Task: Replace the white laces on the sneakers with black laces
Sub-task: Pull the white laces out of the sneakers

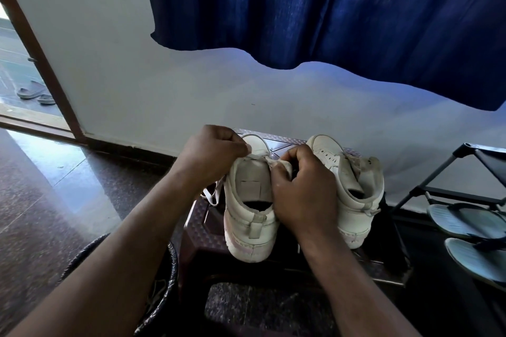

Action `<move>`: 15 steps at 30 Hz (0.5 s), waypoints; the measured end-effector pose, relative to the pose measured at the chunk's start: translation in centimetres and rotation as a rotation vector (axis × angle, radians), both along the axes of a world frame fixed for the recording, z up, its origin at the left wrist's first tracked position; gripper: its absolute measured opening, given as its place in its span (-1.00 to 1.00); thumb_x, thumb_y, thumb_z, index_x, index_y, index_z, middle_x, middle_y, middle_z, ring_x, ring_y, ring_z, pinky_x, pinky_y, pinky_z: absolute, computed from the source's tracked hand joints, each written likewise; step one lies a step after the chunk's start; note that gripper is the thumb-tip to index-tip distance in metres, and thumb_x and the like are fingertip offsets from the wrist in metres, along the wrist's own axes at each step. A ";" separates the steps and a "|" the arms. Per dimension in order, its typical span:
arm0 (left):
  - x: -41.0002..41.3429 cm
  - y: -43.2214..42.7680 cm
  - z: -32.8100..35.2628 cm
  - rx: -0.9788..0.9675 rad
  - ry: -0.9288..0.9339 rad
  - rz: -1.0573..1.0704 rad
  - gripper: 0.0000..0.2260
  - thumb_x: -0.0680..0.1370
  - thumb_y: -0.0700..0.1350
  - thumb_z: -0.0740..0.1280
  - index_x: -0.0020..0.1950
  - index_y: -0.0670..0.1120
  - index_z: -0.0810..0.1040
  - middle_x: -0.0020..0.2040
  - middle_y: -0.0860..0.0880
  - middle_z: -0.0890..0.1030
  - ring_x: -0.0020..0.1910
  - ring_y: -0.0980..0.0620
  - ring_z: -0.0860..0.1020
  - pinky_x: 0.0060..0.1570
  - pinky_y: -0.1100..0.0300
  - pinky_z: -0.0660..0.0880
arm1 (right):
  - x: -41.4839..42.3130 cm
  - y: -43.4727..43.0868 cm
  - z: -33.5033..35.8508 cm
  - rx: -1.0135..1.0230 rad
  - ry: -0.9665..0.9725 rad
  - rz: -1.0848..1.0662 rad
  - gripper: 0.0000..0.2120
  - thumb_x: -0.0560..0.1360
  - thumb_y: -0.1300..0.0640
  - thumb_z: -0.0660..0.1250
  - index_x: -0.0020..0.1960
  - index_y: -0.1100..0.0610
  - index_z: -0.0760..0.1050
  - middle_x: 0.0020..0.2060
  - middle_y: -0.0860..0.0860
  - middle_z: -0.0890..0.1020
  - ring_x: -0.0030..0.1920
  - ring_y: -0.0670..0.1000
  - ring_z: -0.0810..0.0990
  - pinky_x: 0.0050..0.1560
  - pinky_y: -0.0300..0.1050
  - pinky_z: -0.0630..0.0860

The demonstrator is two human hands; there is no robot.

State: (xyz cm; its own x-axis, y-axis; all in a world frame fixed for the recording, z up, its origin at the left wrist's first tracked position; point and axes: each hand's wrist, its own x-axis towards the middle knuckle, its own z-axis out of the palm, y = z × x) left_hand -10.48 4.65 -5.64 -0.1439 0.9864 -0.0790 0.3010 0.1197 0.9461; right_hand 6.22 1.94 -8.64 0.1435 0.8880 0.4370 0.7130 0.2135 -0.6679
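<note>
lace (215,195) in left hand (212,149), sneaker (249,200) in right hand (304,191)

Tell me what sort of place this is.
Probably a home entryway: a door frame stands open with sandals left outside, a shoe rack holds flip-flops, and the floor is polished stone.

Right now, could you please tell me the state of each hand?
Left hand: pinching the white lace.
Right hand: gripping the left sneaker at its tongue.
</note>
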 end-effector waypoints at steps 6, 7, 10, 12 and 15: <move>0.7 -0.2 0.6 0.174 -0.014 0.043 -0.80 0.62 -0.29 0.23 -0.08 -0.05 0.57 -0.26 0.03 0.67 -0.32 0.10 0.52 -0.27 0.16 0.37 | -0.1 -0.1 -0.1 0.023 -0.009 -0.019 -0.92 0.51 0.08 0.35 -0.12 0.02 0.45 -0.24 -0.08 0.59 -0.21 0.01 0.52 -0.22 -0.09 0.31; 0.7 -0.2 0.7 0.212 -0.175 0.023 -0.82 0.66 -0.30 0.22 -0.06 -0.09 0.52 -0.26 -0.08 0.64 -0.31 0.05 0.52 -0.26 0.17 0.39 | -0.1 -0.1 -0.1 0.023 -0.009 -0.016 -0.91 0.52 0.08 0.34 -0.12 0.02 0.44 -0.24 -0.09 0.58 -0.22 0.00 0.51 -0.22 -0.09 0.29; -0.2 0.0 0.8 0.282 -0.298 -0.075 -0.94 0.65 -0.16 0.39 0.01 -0.11 0.54 -0.29 -0.14 0.52 -0.34 0.03 0.49 -0.16 0.11 0.50 | -0.2 0.0 -0.1 0.012 -0.009 -0.014 -0.93 0.51 0.09 0.32 -0.11 0.01 0.43 -0.24 -0.08 0.58 -0.22 0.02 0.51 -0.23 -0.07 0.28; -0.9 0.3 0.4 0.259 -0.087 -0.089 -0.90 0.56 -0.11 0.51 0.03 -0.04 0.63 -0.27 -0.07 0.56 -0.35 0.07 0.50 -0.18 0.17 0.48 | -0.3 -0.1 -0.1 0.028 -0.011 -0.029 -0.94 0.51 0.10 0.32 -0.11 0.02 0.43 -0.25 -0.07 0.58 -0.22 0.04 0.52 -0.24 -0.04 0.36; -1.6 0.6 0.2 0.216 0.491 -0.018 -0.88 0.53 -0.09 0.51 -0.17 0.12 0.68 -0.28 0.15 0.64 -0.32 0.25 0.53 -0.35 0.45 0.35 | -0.5 -0.2 -0.2 0.051 -0.011 -0.042 -0.94 0.51 0.13 0.31 -0.11 0.02 0.43 -0.24 -0.06 0.59 -0.21 0.06 0.52 -0.23 -0.02 0.41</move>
State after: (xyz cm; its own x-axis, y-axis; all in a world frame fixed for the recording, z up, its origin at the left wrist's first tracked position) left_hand -12.06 5.21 -5.46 -0.0955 0.9754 0.1988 0.7146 -0.0718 0.6958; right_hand 5.76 1.76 -8.80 0.1750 0.8579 0.4831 0.7296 0.2165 -0.6487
